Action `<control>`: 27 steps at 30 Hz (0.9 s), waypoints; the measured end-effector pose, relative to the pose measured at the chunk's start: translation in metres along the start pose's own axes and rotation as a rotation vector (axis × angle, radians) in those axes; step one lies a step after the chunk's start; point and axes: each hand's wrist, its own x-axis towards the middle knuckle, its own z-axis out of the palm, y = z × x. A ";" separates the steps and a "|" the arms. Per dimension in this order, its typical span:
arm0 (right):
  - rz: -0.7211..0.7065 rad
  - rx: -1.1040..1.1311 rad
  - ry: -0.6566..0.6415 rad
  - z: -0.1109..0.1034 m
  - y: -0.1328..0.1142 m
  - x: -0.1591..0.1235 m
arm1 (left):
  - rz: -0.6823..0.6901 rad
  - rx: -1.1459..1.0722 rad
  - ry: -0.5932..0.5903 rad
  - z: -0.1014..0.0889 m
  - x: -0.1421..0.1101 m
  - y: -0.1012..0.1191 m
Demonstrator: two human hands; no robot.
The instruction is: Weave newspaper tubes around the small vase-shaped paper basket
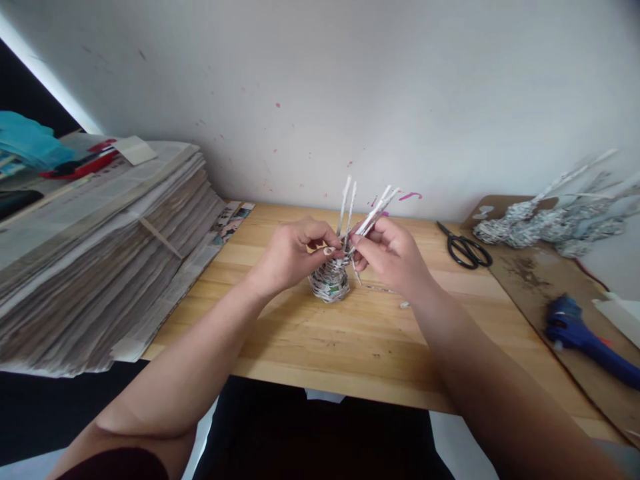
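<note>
A small woven piece of rolled newspaper strips (330, 283) stands on the wooden table, its rounded body low and several paper sticks rising from the top. My left hand (303, 250) pinches its upper rim from the left, thumb and index finger together. From the right, my right hand (387, 250) is closed on a few upright paper sticks (374, 212) that lean right. Two more sticks (347, 210) stand up between the hands. A thin paper strip (377, 289) trails off the piece to the right, partly behind my right wrist.
A tall stack of newspapers (125, 253) fills the left, with red-handled pliers-like tools (87, 162) and blue cloth (30, 143) on top. Black scissors (465, 248), more woven paper pieces (545, 223) and a blue glue gun (585, 337) lie at right, the gun on brown cardboard (530, 280).
</note>
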 end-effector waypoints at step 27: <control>-0.141 -0.081 0.005 -0.003 -0.003 -0.007 | -0.308 -0.312 -0.145 -0.002 0.003 0.000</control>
